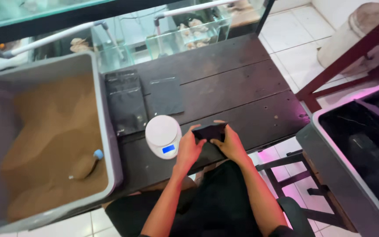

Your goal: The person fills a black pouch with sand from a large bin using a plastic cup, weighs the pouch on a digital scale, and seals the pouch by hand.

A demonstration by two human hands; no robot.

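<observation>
Two hands meet on one small black plastic pouch [210, 131] at the near edge of the dark wooden table [242, 83]: your left hand [189, 149] grips its left end, your right hand [230, 142] its right end. Its long axis runs left to right (both hands equally close). A round white digital scale [163, 136] sits just left.

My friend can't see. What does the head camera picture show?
A seated person's left hand and right hand hold a small black pouch over a dark wooden table, beside a white scale. More black pouches lie behind it, near a grey tub of brown powder.
</observation>
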